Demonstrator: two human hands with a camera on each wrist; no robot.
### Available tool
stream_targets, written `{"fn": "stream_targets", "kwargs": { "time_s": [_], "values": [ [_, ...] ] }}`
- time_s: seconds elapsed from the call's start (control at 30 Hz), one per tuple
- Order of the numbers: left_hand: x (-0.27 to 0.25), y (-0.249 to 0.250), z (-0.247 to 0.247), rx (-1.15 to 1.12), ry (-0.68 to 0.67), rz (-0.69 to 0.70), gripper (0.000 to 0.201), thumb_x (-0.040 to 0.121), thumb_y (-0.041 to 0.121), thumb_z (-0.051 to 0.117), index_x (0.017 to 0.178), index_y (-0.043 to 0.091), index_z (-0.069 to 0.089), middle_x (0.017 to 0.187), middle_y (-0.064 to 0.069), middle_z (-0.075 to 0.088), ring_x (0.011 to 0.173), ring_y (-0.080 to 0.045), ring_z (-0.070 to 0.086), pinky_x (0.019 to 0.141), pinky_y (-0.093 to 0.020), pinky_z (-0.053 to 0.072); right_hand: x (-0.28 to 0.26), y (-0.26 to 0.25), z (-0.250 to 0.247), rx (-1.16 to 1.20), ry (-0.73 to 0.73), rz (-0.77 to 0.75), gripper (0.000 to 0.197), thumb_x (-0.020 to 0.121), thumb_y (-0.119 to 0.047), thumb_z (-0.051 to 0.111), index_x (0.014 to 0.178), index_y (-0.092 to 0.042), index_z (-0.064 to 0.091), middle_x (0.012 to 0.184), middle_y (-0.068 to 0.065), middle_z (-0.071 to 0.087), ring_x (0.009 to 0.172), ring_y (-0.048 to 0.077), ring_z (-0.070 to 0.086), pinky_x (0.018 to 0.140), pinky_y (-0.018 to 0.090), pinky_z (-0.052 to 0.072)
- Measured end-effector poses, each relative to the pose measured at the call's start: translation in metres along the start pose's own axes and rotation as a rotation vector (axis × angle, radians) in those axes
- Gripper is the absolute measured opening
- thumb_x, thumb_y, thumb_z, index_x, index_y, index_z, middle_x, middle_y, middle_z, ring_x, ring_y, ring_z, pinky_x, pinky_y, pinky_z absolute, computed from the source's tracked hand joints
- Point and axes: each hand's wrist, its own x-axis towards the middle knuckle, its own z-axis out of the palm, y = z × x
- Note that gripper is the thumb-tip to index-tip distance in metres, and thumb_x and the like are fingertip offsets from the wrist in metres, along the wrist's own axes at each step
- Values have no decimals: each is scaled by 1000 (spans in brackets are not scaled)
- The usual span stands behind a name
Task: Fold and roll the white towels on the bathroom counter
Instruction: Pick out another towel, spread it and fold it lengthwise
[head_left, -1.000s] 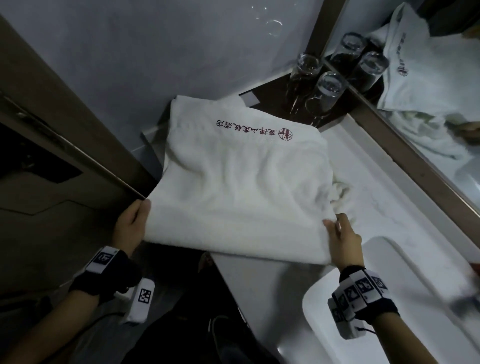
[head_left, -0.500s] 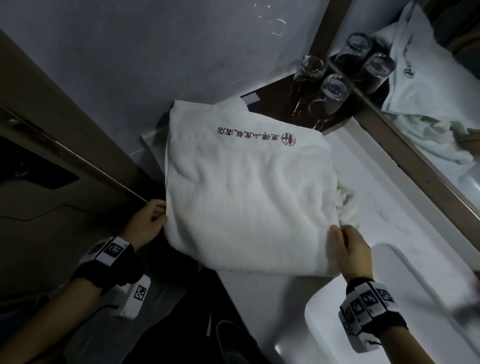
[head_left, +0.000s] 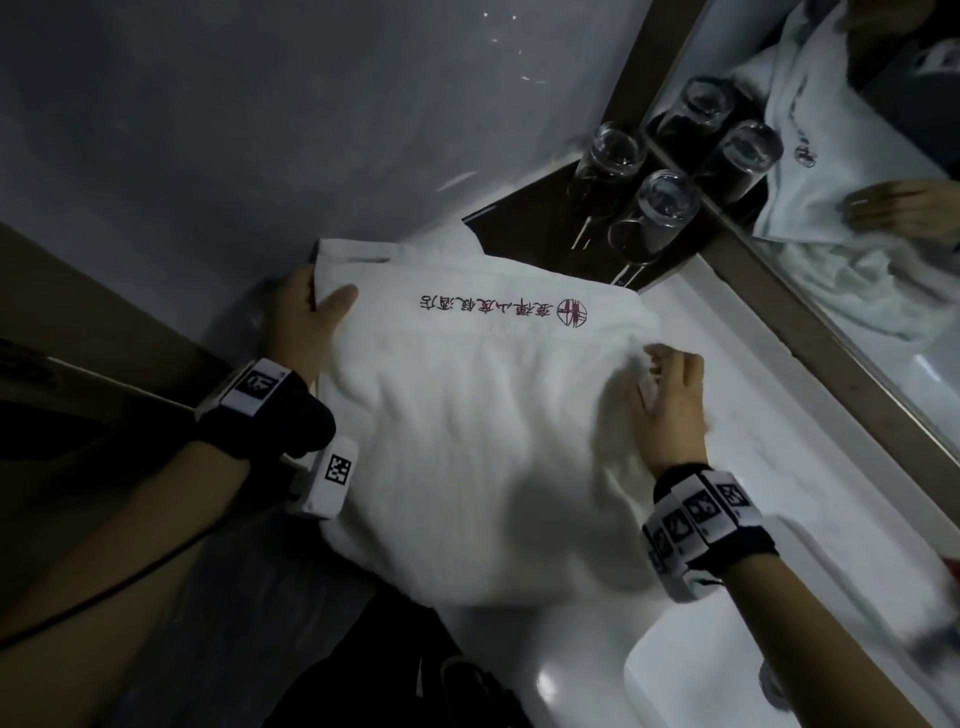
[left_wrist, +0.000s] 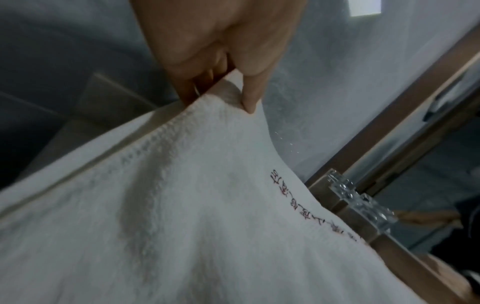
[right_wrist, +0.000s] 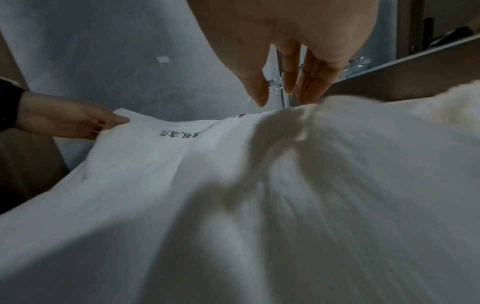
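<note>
While both hands (head_left: 306, 322) (head_left: 670, 400) hold the towel (head_left: 467, 415), glasses (head_left: 660, 208) stand on a tray (head_left: 519, 221).

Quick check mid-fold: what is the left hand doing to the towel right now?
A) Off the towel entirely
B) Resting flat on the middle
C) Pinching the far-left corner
C: the left hand pinches the towel at its far-left corner, thumb on top and fingers beneath the edge.
</note>
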Motion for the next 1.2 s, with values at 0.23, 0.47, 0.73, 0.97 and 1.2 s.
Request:
{"fn": "stream_targets", "kwargs": {
  "time_s": [0.23, 0.47, 0.73, 0.97, 1.2],
  "values": [
    [17, 8, -7, 177, 52, 150, 19, 87, 17, 60, 102, 4, 60, 100, -7, 60, 87, -10, 50, 77, -14, 36, 76, -33, 20, -183, -201, -168, 38, 93, -17, 51, 131, -14, 51, 129, 10, 52, 124, 31, 40, 103, 39, 25],
    [28, 26, -15, 585, -81, 516, 11, 88, 8, 58, 91, -1, 64, 95, -23, 62, 85, -37, 59, 73, -29, 34, 124, -42, 25, -302, -349, -48, 17, 87, -18, 59, 103, -12, 59, 108, 8, 55, 108, 30, 45, 85, 35, 31],
    [36, 31, -7, 925, -72, 691, 11, 85, -4, 52, 86, -4, 63, 80, -25, 63, 75, -38, 62, 70, -44, 50, 126, -35, 37, -337, -211, -19, 19, 90, -16, 53, 105, -6, 56, 114, 14, 50, 104, 32, 46, 79, 35, 34],
    [47, 31, 12, 899, -348, 569, 27, 90, 3, 47, 115, -4, 52, 115, -24, 54, 108, -37, 50, 94, -46, 37, 115, -28, 33, -363, -200, -12, 37, 92, -41, 48, 116, -13, 49, 119, 9, 47, 114, 31, 38, 95, 42, 26],
    [50, 34, 14, 1009, -323, 642, 18, 89, 4, 48, 105, 2, 55, 99, -22, 54, 94, -37, 52, 83, -46, 34, 119, -10, 20, -517, -379, 27, 71, 77, -67, 50, 119, -9, 45, 121, 16, 45, 114, 35, 38, 100, 46, 25]
  ]
}}
